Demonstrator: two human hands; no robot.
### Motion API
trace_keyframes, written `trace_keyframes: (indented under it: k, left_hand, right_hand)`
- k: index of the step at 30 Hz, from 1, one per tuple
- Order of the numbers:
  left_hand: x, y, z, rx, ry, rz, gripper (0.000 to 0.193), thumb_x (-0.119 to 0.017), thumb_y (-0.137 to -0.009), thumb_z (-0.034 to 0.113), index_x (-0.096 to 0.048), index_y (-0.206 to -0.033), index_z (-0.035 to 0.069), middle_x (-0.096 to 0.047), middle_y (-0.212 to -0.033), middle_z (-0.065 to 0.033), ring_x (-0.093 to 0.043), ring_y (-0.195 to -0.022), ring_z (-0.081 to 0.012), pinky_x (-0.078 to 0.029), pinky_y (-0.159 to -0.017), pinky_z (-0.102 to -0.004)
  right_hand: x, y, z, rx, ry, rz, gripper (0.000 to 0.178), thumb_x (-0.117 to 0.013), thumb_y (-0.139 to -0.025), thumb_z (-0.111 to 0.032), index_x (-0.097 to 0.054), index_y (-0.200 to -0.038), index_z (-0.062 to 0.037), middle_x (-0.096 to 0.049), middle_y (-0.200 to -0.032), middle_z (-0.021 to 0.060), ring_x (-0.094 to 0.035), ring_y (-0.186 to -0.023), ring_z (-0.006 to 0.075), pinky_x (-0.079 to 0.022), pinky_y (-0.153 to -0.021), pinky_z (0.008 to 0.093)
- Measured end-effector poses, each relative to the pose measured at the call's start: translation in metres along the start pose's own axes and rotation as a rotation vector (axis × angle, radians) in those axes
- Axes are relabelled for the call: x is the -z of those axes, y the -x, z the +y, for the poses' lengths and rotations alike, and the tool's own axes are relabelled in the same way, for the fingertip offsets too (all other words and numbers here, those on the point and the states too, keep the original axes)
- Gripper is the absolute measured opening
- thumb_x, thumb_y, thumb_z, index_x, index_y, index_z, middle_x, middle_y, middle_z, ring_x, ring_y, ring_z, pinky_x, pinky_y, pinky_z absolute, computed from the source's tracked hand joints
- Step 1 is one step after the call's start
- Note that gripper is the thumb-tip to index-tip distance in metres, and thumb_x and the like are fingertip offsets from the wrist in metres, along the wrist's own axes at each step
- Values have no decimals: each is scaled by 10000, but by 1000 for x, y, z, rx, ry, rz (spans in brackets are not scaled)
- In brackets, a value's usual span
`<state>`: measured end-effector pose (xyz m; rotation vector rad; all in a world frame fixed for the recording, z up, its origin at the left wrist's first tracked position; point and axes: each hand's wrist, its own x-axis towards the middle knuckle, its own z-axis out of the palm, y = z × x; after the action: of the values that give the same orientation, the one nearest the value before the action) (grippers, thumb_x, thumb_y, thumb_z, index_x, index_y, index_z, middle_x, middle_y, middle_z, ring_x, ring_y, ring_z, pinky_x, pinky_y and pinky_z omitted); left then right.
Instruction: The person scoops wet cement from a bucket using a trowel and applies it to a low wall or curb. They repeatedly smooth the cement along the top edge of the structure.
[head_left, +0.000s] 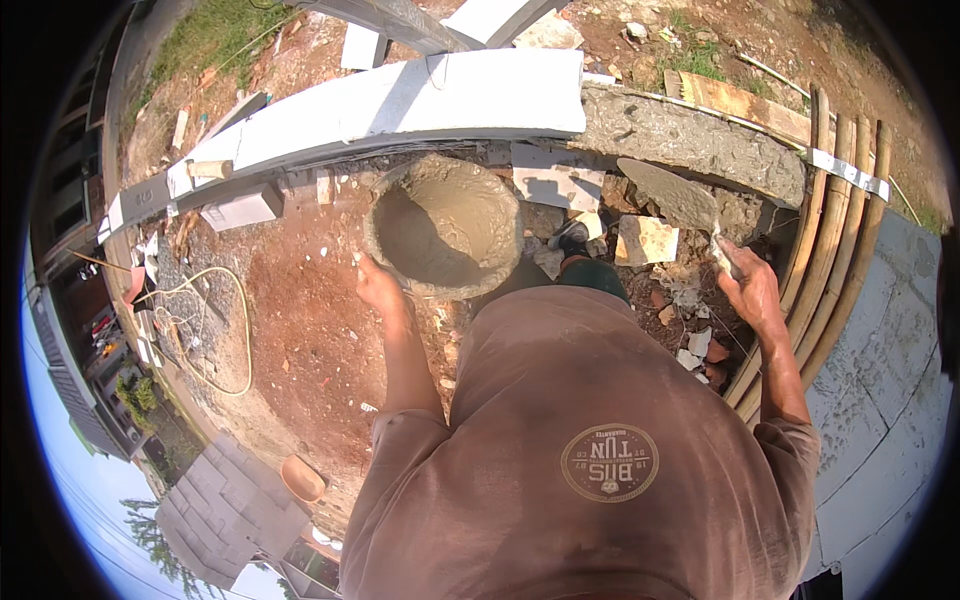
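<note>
My left hand (380, 287) is closed on the rim of a mortar-crusted bucket (384, 215), which tilts toward me with wet grey mortar (465, 215) inside. Out to the right, my right hand (750, 287) grips the handle of a trowel (672, 193). Its blade is coated in grey mortar and hangs just on my side of a low wall top (690, 140) with a rough mortar surface. Left of that rough stretch, a row of white blocks (450, 95) runs along the same wall.
Bamboo poles (835, 220) bound by a white strip stand at the right, beside a grey wall surface (880, 340). Rubble and a broken tile piece (645, 240) lie below the trowel. A pale looped hose or rope (247, 340) and an orange-brown scoop-like container (303, 479) are at left.
</note>
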<state>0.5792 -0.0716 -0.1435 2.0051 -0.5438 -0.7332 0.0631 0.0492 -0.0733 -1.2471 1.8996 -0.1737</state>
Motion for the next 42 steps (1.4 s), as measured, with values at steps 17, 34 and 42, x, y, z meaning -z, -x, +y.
trace_keyframes:
  k: [17, 34, 42]
  left_hand:
    - [7, 21, 96, -497, -187, -341, 410, -466, -971, 294, -587, -827, -71, -528, -615, -92, -440, -585, -146, -374, -543, -334]
    - [29, 52, 120, -449, 235, -463, 353, -456, -985, 215, -625, -1024, -92, -620, -858, -50, -524, -780, -87, -412, -681, -238]
    - [15, 51, 85, -293, 53, -155, 437, -480, -973, 307, -580, -1098, -99, -598, -1019, -122, -530, -905, -165, -425, -790, -292]
  right_hand:
    - [-257, -63, -252, 591, 698, -221, 445, -429, -893, -100, -436, -1331, -25, -601, -1083, 155, -618, -962, 283, -500, -796, 338]
    - [-220, -89, -203, 703, 25, -487, 494, -574, -792, -215, -538, -1255, -46, -656, -769, 151, -651, -682, 256, -518, -620, 366]
    - [-191, -70, -193, 486, -438, -690, 470, -604, -801, -250, -582, -1235, -71, -634, -738, 90, -568, -548, 153, -471, -548, 313]
